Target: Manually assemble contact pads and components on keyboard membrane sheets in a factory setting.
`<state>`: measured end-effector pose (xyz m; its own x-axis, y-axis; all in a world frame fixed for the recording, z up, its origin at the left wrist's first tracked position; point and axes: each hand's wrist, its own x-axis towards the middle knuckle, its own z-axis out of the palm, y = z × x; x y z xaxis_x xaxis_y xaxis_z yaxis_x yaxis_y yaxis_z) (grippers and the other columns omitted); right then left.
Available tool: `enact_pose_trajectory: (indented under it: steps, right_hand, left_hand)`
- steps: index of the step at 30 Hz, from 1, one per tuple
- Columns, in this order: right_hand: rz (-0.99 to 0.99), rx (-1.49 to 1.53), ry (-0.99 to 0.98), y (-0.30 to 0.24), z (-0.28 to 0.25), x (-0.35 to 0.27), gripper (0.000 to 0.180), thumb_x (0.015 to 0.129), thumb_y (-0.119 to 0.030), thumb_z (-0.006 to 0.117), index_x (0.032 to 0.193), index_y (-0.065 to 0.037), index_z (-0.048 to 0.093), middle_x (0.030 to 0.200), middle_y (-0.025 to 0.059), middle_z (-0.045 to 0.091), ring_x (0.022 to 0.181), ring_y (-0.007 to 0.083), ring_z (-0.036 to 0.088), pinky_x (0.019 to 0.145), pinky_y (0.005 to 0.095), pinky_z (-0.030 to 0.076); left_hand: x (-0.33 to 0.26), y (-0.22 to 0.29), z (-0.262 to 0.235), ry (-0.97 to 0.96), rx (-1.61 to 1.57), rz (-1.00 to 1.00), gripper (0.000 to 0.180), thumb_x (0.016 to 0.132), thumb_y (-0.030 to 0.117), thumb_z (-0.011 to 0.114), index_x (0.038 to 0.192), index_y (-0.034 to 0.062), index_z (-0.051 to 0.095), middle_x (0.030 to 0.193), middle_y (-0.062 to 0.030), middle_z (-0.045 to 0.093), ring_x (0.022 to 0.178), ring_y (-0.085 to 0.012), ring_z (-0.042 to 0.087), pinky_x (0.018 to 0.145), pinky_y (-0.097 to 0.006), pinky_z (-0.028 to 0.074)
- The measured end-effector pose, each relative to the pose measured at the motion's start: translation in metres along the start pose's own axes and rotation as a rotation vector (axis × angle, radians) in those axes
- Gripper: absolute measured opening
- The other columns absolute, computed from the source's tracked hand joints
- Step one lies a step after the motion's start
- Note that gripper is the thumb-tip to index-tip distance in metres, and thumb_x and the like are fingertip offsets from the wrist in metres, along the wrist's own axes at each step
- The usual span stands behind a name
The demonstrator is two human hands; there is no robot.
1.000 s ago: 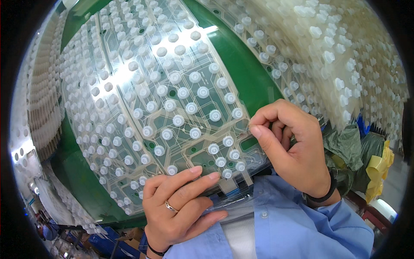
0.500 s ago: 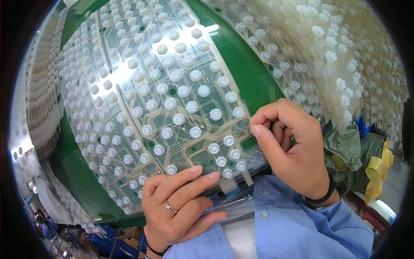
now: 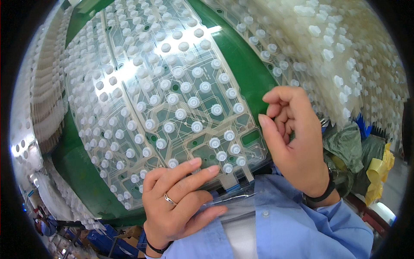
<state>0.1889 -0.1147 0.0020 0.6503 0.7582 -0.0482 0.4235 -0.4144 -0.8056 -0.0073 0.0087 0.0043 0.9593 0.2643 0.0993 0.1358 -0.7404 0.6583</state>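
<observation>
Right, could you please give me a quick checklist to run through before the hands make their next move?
1. Clear sheet spread over the green surface: ok.
2. Left hand at the sheet's near edge: ok, fingers laid over it.
3. Right hand free: ok, thumb and forefinger apart, nothing visible between them.
4. Gap to the stacked sheets on the right: ok, a green strip shows between.
5. Glare-free view: not ok, a bright band crosses the sheet.
6. White domes firmly attached: cannot tell.
</observation>
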Motion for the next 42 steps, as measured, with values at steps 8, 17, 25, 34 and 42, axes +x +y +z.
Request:
enact_pose_trajectory:
  steps: [8, 17, 25, 34, 42]
  right_hand:
    - [-0.394, -0.050, -0.490, -0.022, -0.024, -0.041, 0.016, 0.082, -0.015, 0.068, 0.095, -0.008, 0.065, 0.087, 0.0024, 0.062, 0.070, 0.0230, 0.060, 0.063, 0.0319, 0.048]
    - [-0.385, -0.116, -0.240, -0.032, -0.026, -0.044, 0.036, 0.076, -0.013, 0.074, 0.109, -0.007, 0.065, 0.092, 0.0085, 0.064, 0.079, 0.0270, 0.061, 0.072, 0.0361, 0.047]
    - [-0.422, -0.052, -0.319, -0.022, -0.032, -0.050, 0.033, 0.073, -0.011, 0.074, 0.105, -0.008, 0.064, 0.093, 0.0058, 0.062, 0.080, 0.0244, 0.061, 0.069, 0.0350, 0.045]
    - [-0.293, 0.109, -0.326, -0.022, -0.027, -0.051, 0.024, 0.074, -0.011, 0.075, 0.097, -0.010, 0.067, 0.083, 0.0045, 0.062, 0.077, 0.0238, 0.060, 0.069, 0.0341, 0.043]
    - [-0.500, 0.151, -0.170, -0.015, -0.024, -0.054, 0.017, 0.069, -0.010, 0.077, 0.084, -0.015, 0.071, 0.086, -0.0008, 0.062, 0.081, 0.0223, 0.059, 0.072, 0.0346, 0.044]
  left_hand:
    - [-0.001, 0.018, -0.001, 0.133, -0.403, -0.160, 0.027, 0.068, 0.023, 0.083, 0.082, 0.0064, 0.066, 0.076, -0.0057, 0.068, 0.060, -0.0178, 0.064, 0.049, -0.027, 0.045]
    - [-0.002, 0.023, 0.016, 0.084, -0.300, -0.087, 0.021, 0.074, 0.022, 0.079, 0.075, 0.0070, 0.064, 0.059, -0.0049, 0.059, 0.049, -0.0203, 0.059, 0.044, -0.030, 0.043]
    - [0.006, 0.030, 0.017, 0.085, -0.219, -0.048, 0.026, 0.073, 0.026, 0.078, 0.071, 0.0078, 0.059, 0.055, -0.0049, 0.054, 0.047, -0.0220, 0.055, 0.042, -0.032, 0.040]
    - [0.001, 0.033, 0.019, 0.114, -0.226, 0.007, 0.026, 0.072, 0.026, 0.079, 0.070, 0.0082, 0.060, 0.057, -0.0032, 0.054, 0.048, -0.0202, 0.056, 0.042, -0.031, 0.041]
    - [0.003, 0.025, 0.022, 0.092, -0.295, 0.061, 0.051, 0.079, 0.055, 0.065, 0.063, 0.0093, 0.047, 0.053, -0.0030, 0.043, 0.043, -0.0211, 0.048, 0.040, -0.032, 0.036]
